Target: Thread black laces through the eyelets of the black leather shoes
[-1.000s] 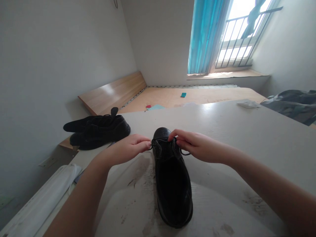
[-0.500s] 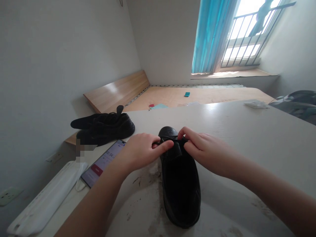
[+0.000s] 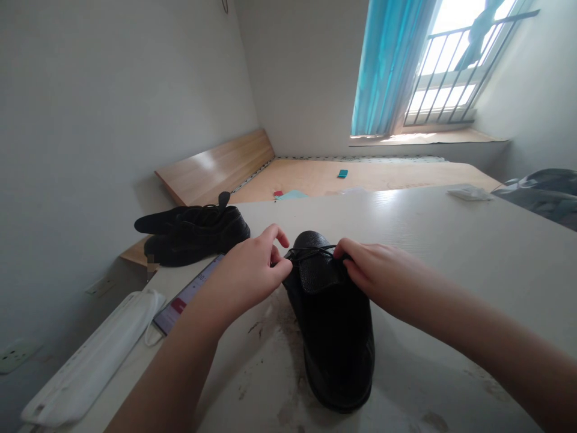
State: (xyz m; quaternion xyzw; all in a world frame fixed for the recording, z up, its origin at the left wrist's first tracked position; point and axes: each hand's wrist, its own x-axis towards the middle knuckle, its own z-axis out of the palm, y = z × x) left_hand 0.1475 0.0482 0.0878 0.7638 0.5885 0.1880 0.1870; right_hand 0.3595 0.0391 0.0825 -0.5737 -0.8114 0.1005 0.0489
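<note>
A black leather shoe [image 3: 336, 328] lies on the pale table [image 3: 451, 252], toe pointing away from me. My left hand [image 3: 250, 273] pinches the thin black lace [image 3: 311, 251] at the shoe's left side, thumb and forefinger pressed together. On the right side of the shoe, my right hand [image 3: 376, 270] grips the other end of the lace, fingers curled over the tongue. The lace runs taut between the two hands.
A second pair of black shoes [image 3: 193, 231] sits at the table's left far edge. A phone [image 3: 183, 299] with a lit screen and a white face mask [image 3: 130, 325] lie left of my arm. Dark clothing [image 3: 541, 192] lies at the far right. Dirt smears mark the tabletop.
My left hand has drawn back from over the tongue to the shoe's left edge, pulling the lace sideways. The shoe's heel has swung slightly to the right.
</note>
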